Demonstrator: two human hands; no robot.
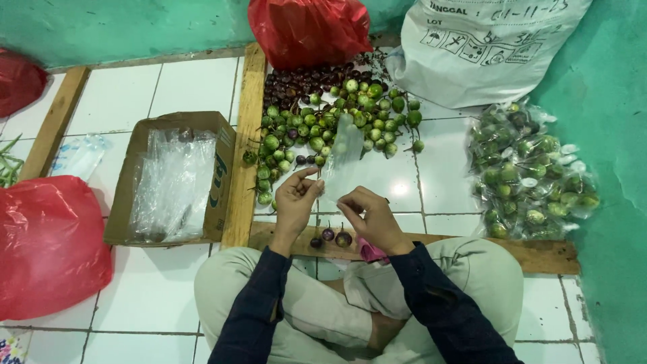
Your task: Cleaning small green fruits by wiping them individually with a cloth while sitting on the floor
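I sit cross-legged on a white tiled floor. Both hands hold up a small clear plastic bag (342, 154): my left hand (296, 200) pinches its left lower edge, my right hand (371, 214) pinches its right lower edge. Beyond the bag lies a heap of small round green eggplants (317, 131), with dark purple ones (296, 84) behind them. Three small purple eggplants (330, 236) rest on the wooden plank (485, 248) just below my hands.
A cardboard box of clear plastic bags (172, 178) stands to the left. Packed bags of green eggplants (532, 175) are piled at the right. Red plastic bags (47, 246) (306, 30) and a white sack (485, 47) lie around. Wooden strips (244, 141) frame the tiles.
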